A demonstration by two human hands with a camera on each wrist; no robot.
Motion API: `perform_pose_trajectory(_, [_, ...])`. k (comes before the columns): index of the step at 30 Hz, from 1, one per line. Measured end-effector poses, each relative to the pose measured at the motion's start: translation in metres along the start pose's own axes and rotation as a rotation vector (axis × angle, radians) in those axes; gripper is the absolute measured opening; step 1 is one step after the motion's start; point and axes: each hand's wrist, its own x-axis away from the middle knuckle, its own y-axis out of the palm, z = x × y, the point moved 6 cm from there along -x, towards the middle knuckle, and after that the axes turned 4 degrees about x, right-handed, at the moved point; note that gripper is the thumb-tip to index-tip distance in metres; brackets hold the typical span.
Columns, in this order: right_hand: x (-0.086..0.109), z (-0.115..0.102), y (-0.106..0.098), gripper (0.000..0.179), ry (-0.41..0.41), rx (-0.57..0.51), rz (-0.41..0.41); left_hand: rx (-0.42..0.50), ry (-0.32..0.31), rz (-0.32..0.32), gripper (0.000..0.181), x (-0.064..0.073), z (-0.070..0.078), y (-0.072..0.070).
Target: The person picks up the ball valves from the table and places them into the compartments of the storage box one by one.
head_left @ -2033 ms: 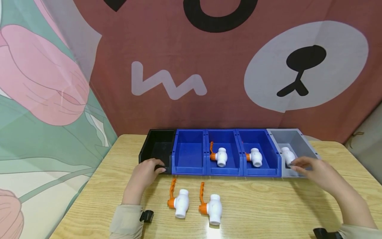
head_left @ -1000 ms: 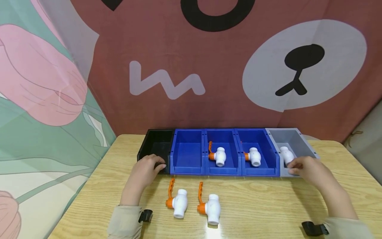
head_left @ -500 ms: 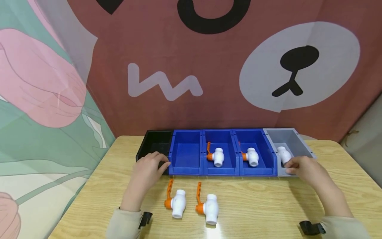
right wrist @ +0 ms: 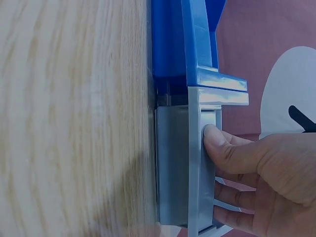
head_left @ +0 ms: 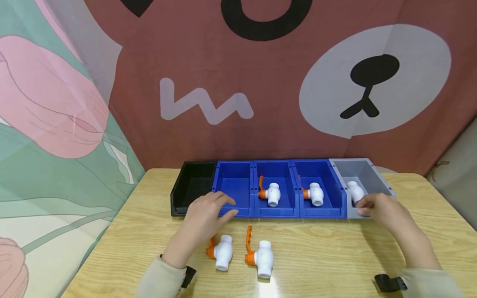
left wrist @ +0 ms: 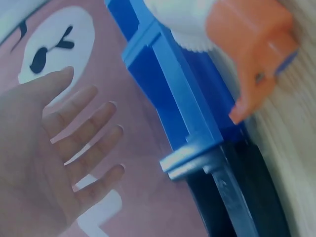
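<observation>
My left hand (head_left: 208, 211) is off the bins' rims, fingers spread and holding nothing, above the front of the leftmost blue bin (head_left: 234, 198). Below it on the table lie two white ball valves with orange handles, the left valve (head_left: 224, 252) partly covered by the hand and the right valve (head_left: 265, 258) in full view. My right hand (head_left: 384, 209) grips the front wall of the grey bin (right wrist: 173, 168), thumb outside and fingers over the inside. Just beyond these fingertips, a white valve (head_left: 355, 191) lies in that bin.
A black bin (head_left: 195, 182) stands at the row's left end. The middle blue bin (head_left: 277, 212) and the right blue bin (head_left: 324, 212) each hold one valve (head_left: 273, 194). The row stands on a wooden table (head_left: 316, 256) before a printed cloth (head_left: 261, 136).
My left hand has left the black bin's front edge and moved right, its fingers spreading. My right hand's fingers have closed in at the grey bin's front and stay there.
</observation>
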Motion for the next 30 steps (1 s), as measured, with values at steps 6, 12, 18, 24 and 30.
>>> perform_pose_trajectory(6, [0.000, 0.000, 0.000, 0.016, 0.002, -0.001, -0.005, 0.030, 0.138, -0.031, 0.024, -0.006, 0.023, 0.002])
perform_pose_trajectory(12, [0.000, -0.001, 0.000, 0.015, -0.002, -0.004, -0.004, 0.034, 0.224, -0.078, 0.027, -0.007, 0.041, 0.008])
perform_pose_trajectory(18, [0.001, -0.001, -0.001, 0.015, 0.004, 0.002, -0.002, 0.009, 0.265, -0.152, 0.031, -0.006, 0.058, 0.017])
perform_pose_trajectory(24, [0.000, 0.000, -0.003, 0.016, 0.021, 0.005, -0.006, -0.005, 0.320, -0.186, 0.035, -0.004, 0.075, 0.024])
perform_pose_trajectory(30, [0.000, -0.001, -0.001, 0.016, 0.023, 0.006, -0.014, -0.032, 0.343, -0.252, 0.040, -0.001, 0.085, 0.033])
